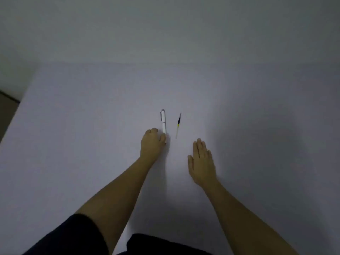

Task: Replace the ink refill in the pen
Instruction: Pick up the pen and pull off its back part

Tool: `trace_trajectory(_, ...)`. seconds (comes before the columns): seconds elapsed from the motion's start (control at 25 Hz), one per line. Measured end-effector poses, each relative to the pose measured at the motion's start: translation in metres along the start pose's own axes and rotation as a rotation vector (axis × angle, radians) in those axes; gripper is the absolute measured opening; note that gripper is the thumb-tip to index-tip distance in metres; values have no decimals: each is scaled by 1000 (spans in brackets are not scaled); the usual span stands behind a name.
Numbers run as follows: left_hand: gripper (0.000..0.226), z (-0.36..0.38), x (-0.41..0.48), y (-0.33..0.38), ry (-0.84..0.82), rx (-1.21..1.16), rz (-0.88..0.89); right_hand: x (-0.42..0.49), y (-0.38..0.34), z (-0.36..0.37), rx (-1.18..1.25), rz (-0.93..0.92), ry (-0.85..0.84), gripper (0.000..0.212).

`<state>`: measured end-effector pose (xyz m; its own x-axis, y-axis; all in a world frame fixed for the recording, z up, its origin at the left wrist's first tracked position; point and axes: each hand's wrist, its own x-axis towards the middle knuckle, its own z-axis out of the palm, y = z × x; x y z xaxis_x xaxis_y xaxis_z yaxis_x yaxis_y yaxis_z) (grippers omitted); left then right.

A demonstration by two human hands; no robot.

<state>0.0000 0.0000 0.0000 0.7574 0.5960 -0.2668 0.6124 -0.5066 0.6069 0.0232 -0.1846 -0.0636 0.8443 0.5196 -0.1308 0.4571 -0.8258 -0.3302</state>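
A white pen (163, 120) with a dark clip lies on the pale table (92, 126), its capped end pointing away from me. My left hand (152, 144) curls over the pen's near end, thumb and fingers touching the barrel. To the right of the pen lies a thin ink refill (178, 125), dark at the far tip, with a yellow band and a clear tube toward me. My right hand (202, 161) rests flat on the table, fingers extended, just below and right of the refill and not touching it.
A plain wall (165, 30) rises behind the table's far edge. The table's left edge (11, 115) runs diagonally, with dark floor beyond it. Dark clothing (161, 243) shows at the bottom of the view.
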Motion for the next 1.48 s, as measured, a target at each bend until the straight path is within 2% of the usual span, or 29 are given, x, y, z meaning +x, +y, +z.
trace_trajectory(0.2, 34, 18, 32, 18, 66, 26, -67, -3, 3, 10, -69, 18, 146, 61)
trace_trajectory(0.48, 27, 30, 41, 23, 90, 45, -124, 1, 4, 12, -79, 12, 192, 55)
trace_trajectory(0.6, 24, 21, 33, 22, 85, 25, -79, 1, 4, 8, -78, 23, 158, 58)
trace_trajectory(0.72, 17, 10, 19, 14, 31, -42, 50, 7, 5, -2, -36, -24, 155, 54)
trace_trajectory(0.8, 20, 1, 8, 5, -55, -60, 131, 20, 5, -18, 98, -21, 158, 56)
trace_trajectory(0.92, 23, -12, -7, -4, -192, -67, 212, 42, -8, -53, 534, 74, -4, 50)
trace_trajectory(1.04, 20, -20, -16, -5, -236, -21, 303, 57, -27, -81, 867, 162, -131, 34)
trace_trajectory(1.2, 28, -21, -20, -4, -92, 36, 448, 56, -36, -87, 949, 109, -100, 12)
trace_trajectory(1.32, 37, -25, -20, -4, 19, 15, 467, 54, -40, -90, 1003, 103, -92, 10)
trace_trajectory(1.48, 48, -28, -24, -1, 77, -8, 479, 51, -43, -93, 1028, 92, -101, 17)
